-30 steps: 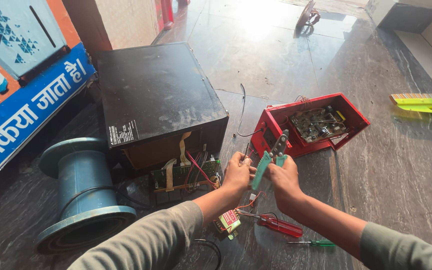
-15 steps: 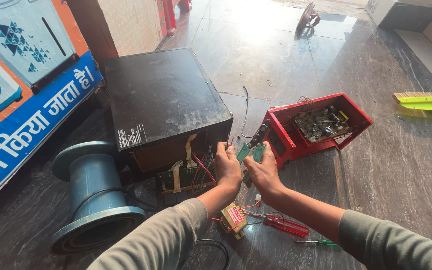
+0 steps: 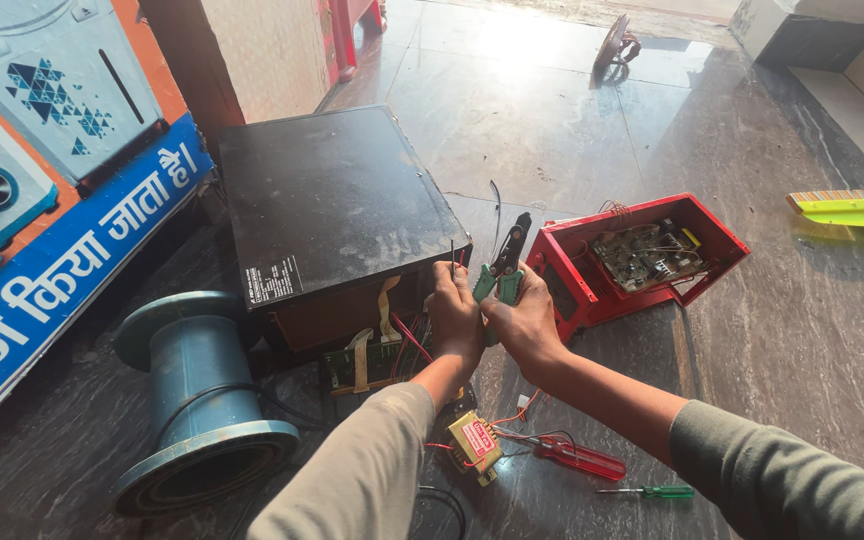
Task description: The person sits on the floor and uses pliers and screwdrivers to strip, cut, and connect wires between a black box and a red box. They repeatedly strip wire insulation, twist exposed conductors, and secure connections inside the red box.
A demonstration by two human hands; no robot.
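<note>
My right hand [image 3: 526, 318] grips green-handled pliers [image 3: 501, 262], jaws pointing up. My left hand [image 3: 455, 310] is closed beside it, pinching a thin wire that rises toward the pliers' jaws. Both hands hover at the open front corner of a black metal box [image 3: 327, 210] with circuit boards and red wires [image 3: 382, 350] showing inside. A small yellow transformer [image 3: 475, 446] with red leads lies on the floor under my left forearm.
A red open casing [image 3: 592, 290] holding a circuit board lies to the right. A red-handled screwdriver [image 3: 577, 458] and a small green one [image 3: 652, 491] lie near my right arm. A blue spool [image 3: 197, 400] stands left; a printed signboard [image 3: 52, 230] leans behind it. A green-yellow tool [image 3: 852, 211] lies far right.
Both hands moved left and up from the floor area toward the black box's front corner, carrying the pliers. The pliers now stand upright between the hands.
</note>
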